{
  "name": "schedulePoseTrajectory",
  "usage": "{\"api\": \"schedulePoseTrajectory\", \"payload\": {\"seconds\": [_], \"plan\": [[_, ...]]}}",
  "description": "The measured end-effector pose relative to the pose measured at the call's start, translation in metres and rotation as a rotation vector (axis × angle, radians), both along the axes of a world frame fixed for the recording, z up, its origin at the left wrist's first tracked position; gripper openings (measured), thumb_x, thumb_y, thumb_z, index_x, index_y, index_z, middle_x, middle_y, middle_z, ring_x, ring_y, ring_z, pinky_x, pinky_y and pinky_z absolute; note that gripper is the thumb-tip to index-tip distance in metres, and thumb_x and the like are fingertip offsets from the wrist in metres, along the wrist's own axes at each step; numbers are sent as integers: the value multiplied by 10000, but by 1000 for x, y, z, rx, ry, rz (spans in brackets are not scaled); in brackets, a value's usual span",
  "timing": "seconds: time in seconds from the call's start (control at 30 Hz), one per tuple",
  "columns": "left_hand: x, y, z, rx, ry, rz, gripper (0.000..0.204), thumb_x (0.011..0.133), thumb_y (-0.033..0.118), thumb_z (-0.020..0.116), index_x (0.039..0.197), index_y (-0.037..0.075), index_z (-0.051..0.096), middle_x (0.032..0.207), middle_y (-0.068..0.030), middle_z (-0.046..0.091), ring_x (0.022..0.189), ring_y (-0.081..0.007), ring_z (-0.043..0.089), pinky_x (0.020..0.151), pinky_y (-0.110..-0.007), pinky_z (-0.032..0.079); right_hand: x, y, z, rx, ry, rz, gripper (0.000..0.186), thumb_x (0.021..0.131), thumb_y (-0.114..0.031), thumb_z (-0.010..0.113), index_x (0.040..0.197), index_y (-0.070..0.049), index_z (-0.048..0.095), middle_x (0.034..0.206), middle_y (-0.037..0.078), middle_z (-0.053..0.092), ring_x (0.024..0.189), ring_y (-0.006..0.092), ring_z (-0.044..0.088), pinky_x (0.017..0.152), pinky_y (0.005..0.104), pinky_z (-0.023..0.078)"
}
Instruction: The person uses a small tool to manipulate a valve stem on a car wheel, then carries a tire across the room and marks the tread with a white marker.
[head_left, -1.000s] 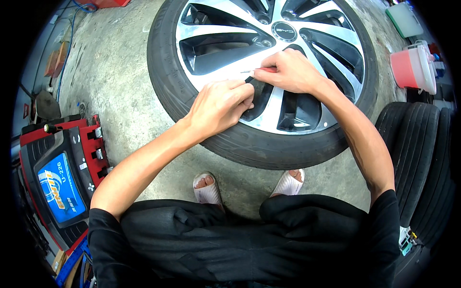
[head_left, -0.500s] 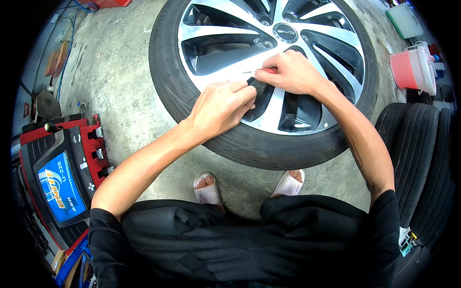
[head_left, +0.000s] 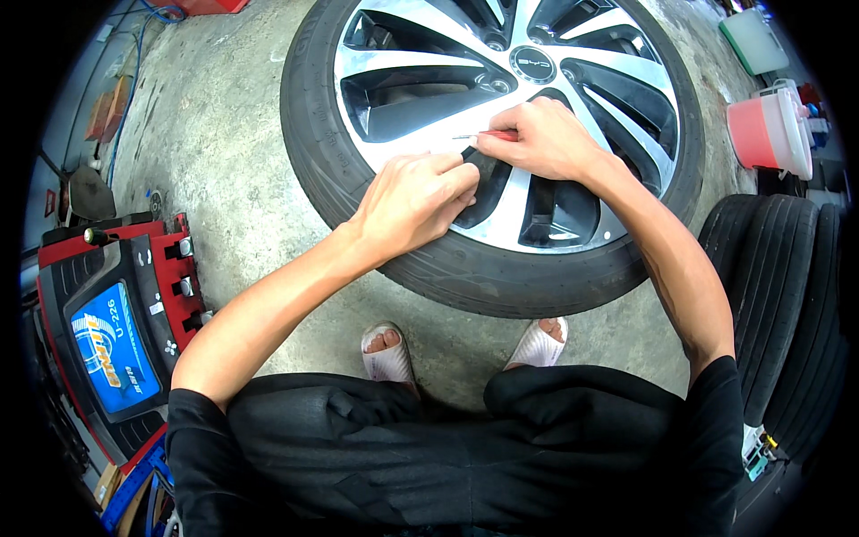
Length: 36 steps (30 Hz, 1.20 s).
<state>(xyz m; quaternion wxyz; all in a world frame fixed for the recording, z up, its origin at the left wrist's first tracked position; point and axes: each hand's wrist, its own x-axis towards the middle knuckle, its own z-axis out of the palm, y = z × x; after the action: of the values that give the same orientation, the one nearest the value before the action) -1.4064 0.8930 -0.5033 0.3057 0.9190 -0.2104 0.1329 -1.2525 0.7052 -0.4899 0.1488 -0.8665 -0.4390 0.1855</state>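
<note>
A car wheel [head_left: 420, 125] with a silver and black alloy rim and a black tyre [head_left: 528, 282] lies flat before me. My right hand [head_left: 546, 143] is closed over the rim, pinching a red-handled tool [head_left: 503, 135] whose thin metal shaft points left. Close below it, my left hand [head_left: 416, 199] is closed above the rim's lower left part. A short black stem-like piece [head_left: 469, 151] sticks out at its fingertips, just under the tool. Most of that piece is hidden by my fingers, so I cannot tell whether it is fixed to the wheel.
At the left stands a red and black machine [head_left: 107, 331] with a blue panel. Several tyres [head_left: 761, 295] stand upright at the right, below a clear bucket of pink liquid [head_left: 756, 132]. My slippered feet [head_left: 389, 352] are by the tyre's near edge on the concrete floor [head_left: 224, 161].
The wheel has shifted very slightly, and a bit more of the red handle shows in my right hand. Both hands otherwise keep their place and grip.
</note>
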Motion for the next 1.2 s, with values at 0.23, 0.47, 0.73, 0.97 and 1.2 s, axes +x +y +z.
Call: {"api": "schedulePoseTrajectory", "payload": {"seconds": [0.23,0.47,0.73,0.97,1.2], "plan": [[1,3,1,-42,16,-43,182,729,2,758,819,59,610,783,-90,605,685,-316,582,640,-425,483,0,-1,1,8,-9,11,405,979,-413,695,978,-30,827,756,174,736,663,322,713,675,391,553],[0,6,2,-64,56,-81,177,701,-12,707,823,56,600,784,-94,592,691,-322,564,650,-430,469,0,-1,-2,13,-24,22,404,987,-406,695,986,-23,827,759,175,738,660,322,712,671,391,552],[0,5,2,-60,60,-67,170,706,-7,701,829,54,602,788,-97,592,700,-328,570,653,-441,470,1,-1,-2,0,-24,23,402,985,-407,697,996,-27,828,766,173,745,660,315,716,674,385,556],[-1,2,1,-18,35,-40,173,704,-1,705,832,60,606,786,-95,600,688,-342,576,649,-444,475,0,0,-2,10,-21,17,394,980,-397,701,988,-25,830,763,168,747,651,304,715,671,379,555],[-2,0,1,32,23,-27,188,699,5,699,847,68,604,785,-85,601,677,-335,575,649,-438,475,0,-1,-4,50,37,-43,449,920,-467,624,780,-60,754,724,180,699,721,396,687,761,467,558]]}}
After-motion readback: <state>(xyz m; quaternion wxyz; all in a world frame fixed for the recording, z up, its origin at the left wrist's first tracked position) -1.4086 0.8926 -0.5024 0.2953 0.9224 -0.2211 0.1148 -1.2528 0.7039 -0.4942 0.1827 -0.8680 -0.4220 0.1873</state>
